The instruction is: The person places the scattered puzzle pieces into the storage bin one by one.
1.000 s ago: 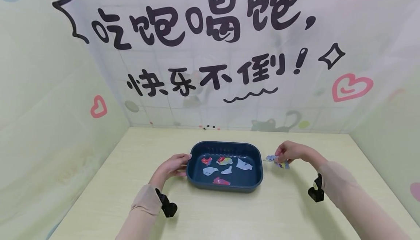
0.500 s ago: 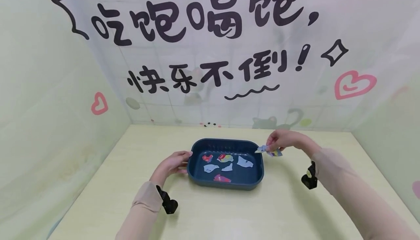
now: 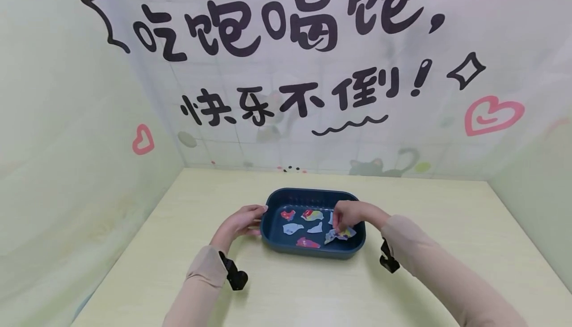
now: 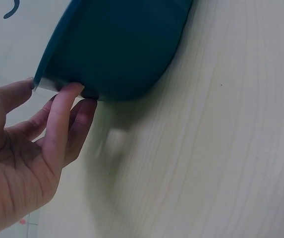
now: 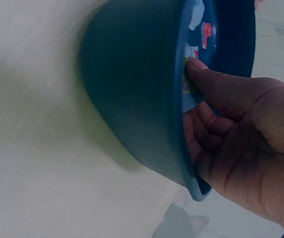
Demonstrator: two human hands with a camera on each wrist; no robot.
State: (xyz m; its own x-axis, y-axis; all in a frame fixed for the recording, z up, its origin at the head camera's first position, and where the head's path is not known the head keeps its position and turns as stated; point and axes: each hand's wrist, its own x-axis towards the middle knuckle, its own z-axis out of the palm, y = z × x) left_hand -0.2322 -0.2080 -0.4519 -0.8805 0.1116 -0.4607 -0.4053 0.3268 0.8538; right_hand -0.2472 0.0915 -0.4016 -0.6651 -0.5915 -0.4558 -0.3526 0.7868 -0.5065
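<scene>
A dark blue rectangular tub (image 3: pixel 308 252) stands on the table with several torn paper scraps lying flat inside. They include a red scrap (image 3: pixel 287 215), a red and yellow scrap (image 3: pixel 315 216), a pink scrap (image 3: pixel 307 243) and a pale blue scrap (image 3: pixel 292 228). My left hand (image 3: pixel 241 221) holds the tub's left end, thumb at the rim and fingers against the outer wall, as the left wrist view shows. Inside the tub's right end, my right hand (image 3: pixel 353 213) pinches a crumpled blue and yellow paper piece (image 3: pixel 346 234). This hand partly covers another pale scrap.
The light wood table (image 3: pixel 290 292) extends around the tub. Behind it hangs a pale printed backdrop (image 3: pixel 250 158) with large black writing, and similar sheets close off both sides. A small black camera is strapped at each wrist.
My right hand has carried the blue and yellow paper piece leftward from beside the tub, over its right rim and down inside. My left hand keeps its hold on the tub.
</scene>
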